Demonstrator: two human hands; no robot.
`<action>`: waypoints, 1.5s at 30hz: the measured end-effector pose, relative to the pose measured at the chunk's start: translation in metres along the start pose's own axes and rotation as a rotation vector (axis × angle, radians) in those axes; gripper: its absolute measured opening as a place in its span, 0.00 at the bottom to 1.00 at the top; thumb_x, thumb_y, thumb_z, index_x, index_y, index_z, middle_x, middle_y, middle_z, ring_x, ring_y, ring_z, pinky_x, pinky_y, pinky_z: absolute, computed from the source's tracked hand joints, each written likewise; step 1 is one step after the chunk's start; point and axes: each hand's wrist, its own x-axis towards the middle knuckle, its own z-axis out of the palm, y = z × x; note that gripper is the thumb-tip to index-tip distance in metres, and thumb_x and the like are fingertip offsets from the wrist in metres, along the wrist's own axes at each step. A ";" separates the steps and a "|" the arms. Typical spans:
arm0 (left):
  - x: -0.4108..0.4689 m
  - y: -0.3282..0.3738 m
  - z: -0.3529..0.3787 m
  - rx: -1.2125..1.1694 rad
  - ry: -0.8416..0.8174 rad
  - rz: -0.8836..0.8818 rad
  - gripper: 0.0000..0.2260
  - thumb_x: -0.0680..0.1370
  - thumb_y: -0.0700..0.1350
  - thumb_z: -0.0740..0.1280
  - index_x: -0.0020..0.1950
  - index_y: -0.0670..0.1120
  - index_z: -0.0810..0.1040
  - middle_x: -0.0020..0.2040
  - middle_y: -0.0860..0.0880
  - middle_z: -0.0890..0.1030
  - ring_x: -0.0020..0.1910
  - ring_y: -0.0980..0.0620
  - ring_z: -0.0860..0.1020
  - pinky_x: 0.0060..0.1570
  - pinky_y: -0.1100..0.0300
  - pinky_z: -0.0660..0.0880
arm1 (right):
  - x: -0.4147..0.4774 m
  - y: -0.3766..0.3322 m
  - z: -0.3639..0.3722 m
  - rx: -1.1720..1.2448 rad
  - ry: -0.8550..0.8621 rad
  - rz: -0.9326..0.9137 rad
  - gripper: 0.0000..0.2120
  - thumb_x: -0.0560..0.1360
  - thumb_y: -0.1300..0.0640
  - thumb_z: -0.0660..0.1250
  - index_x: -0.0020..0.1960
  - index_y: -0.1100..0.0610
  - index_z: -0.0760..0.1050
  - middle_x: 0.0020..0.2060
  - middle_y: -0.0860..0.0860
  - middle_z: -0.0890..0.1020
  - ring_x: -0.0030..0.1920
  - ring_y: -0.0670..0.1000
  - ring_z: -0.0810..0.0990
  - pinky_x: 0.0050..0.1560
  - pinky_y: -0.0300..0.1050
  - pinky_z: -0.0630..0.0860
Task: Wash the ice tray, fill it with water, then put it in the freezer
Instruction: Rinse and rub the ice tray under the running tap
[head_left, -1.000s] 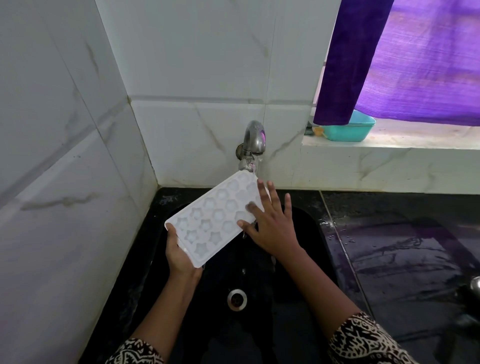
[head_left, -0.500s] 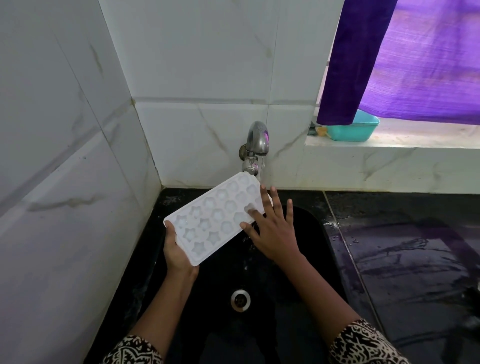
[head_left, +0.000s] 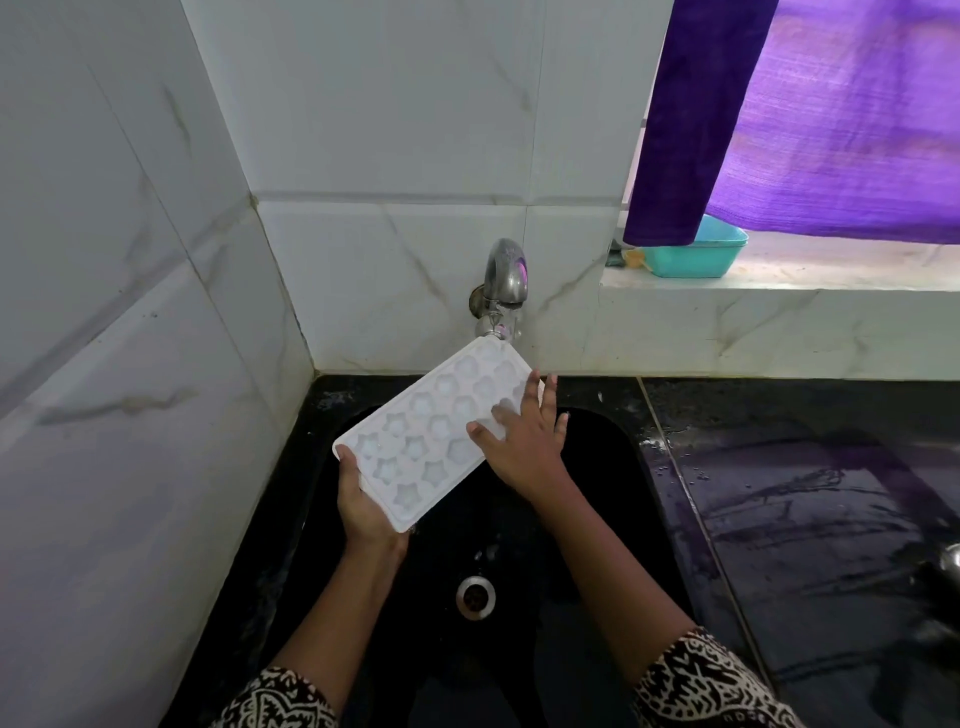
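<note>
We held the white ice tray (head_left: 436, 431) above the black sink (head_left: 597, 493), tilted, with its star and round moulds facing up toward us. Its long axis ran from about 7 o'clock to 1 o'clock. The far short end sat just under the spout of the steel tap (head_left: 501, 291), which came out of the tiled wall (head_left: 389, 130) at 12 o'clock from the basin. We could not tell whether tray and spout touched, nor whether water was running.

Our left hand (head_left: 366, 506) gripped the near short end at 7 o'clock. The thumb lay over the rim on the top face, the palm was under the corner, and the fingers were hidden beneath the tray.

Our right hand (head_left: 522, 441) lay flat on the moulded face along the 3 o'clock long edge. Its fingers (head_left: 530, 395) were straight and spread, pressing on the cavities and grasping nothing.

Below the tray, toward 6 o'clock, the round metal drain (head_left: 475, 597) showed in the sink floor. A wet black counter (head_left: 805, 493) stretched off at 3 o'clock. At 2 o'clock a teal tub (head_left: 691, 257) stood on the pale window ledge (head_left: 779, 291), partly behind a purple curtain (head_left: 805, 114). Patterned black-and-white sleeves (head_left: 711, 680) covered both our forearms near 6 o'clock.
</note>
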 end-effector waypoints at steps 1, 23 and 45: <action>0.001 0.003 -0.001 -0.002 -0.004 0.004 0.28 0.78 0.65 0.52 0.66 0.46 0.73 0.61 0.42 0.80 0.59 0.43 0.79 0.56 0.48 0.76 | 0.000 0.004 -0.002 -0.030 0.004 -0.042 0.21 0.77 0.41 0.59 0.65 0.51 0.72 0.76 0.52 0.35 0.73 0.51 0.27 0.70 0.59 0.31; 0.001 0.013 -0.003 0.003 -0.104 -0.049 0.27 0.78 0.63 0.51 0.63 0.45 0.75 0.57 0.43 0.82 0.54 0.43 0.81 0.45 0.50 0.81 | 0.018 0.056 -0.019 -0.650 0.295 -0.594 0.14 0.66 0.37 0.71 0.46 0.43 0.79 0.76 0.52 0.50 0.76 0.51 0.34 0.71 0.59 0.36; 0.008 0.007 -0.012 -0.002 -0.093 -0.095 0.29 0.78 0.64 0.51 0.65 0.44 0.73 0.60 0.42 0.81 0.57 0.42 0.80 0.46 0.50 0.80 | 0.012 0.062 -0.013 -0.662 0.242 -0.473 0.19 0.71 0.34 0.59 0.53 0.44 0.78 0.77 0.55 0.52 0.77 0.52 0.38 0.71 0.62 0.39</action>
